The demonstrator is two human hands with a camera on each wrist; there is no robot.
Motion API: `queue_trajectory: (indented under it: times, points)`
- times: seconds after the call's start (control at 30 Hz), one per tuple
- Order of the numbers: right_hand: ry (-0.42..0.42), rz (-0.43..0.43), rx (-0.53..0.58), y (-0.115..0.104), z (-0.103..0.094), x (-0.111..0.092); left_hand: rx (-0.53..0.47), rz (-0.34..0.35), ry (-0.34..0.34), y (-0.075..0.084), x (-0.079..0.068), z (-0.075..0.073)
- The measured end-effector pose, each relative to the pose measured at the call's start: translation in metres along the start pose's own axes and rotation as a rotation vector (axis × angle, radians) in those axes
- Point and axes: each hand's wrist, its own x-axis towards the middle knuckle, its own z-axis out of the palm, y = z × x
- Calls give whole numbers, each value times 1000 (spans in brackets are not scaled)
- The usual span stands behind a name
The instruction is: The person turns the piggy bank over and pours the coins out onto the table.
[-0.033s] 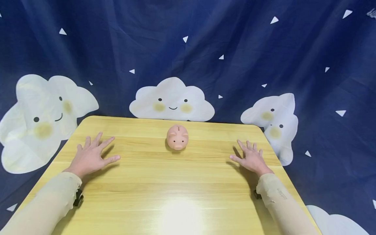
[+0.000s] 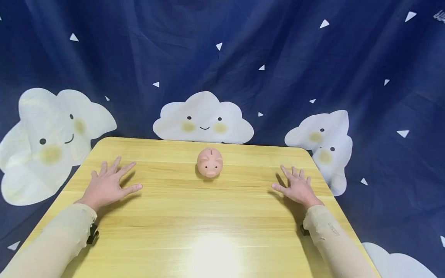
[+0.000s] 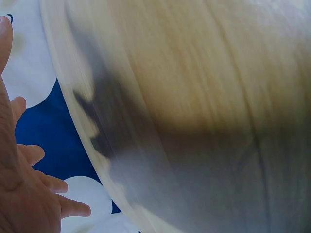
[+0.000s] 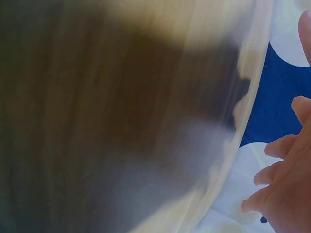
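A pink piggy bank (image 2: pixel 210 162) stands near the far edge of the wooden table (image 2: pixel 208 208), its snout facing me and a dark coin slot on top. To its left my left hand (image 2: pixel 107 185) hovers with spread fingers, palm down and holding nothing. My right hand (image 2: pixel 297 188) is likewise spread over the table's right side, apart from the pig. In the left wrist view, the left hand (image 3: pixel 29 189) shows at the left border with its shadow on the wood. The right wrist view has the right hand (image 4: pixel 289 179) at its right border.
Behind the table hangs a dark blue curtain (image 2: pixel 187 38) with white triangles and smiling clouds (image 2: pixel 205 112). A bright light reflection lies on the near part of the tabletop. Pale sleeves cover both forearms, with a small black device under each wrist.
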Motion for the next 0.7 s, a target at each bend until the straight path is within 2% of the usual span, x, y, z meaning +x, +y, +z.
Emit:
queue_trajectory:
  times: [0.33,0.5,0.6,0.7]
  points:
    - [1,3,-8,5,4,-2,-11,4,-2,3,-3,0]
    - [-1,-7,51,4,7,-1,-32,11,18,1,-2,4]
    - [5,-3,154,2,10,1,-131,12,46,4,0,6]
    - [15,15,322,-6,10,4,-325,-5,87,13,2,7]
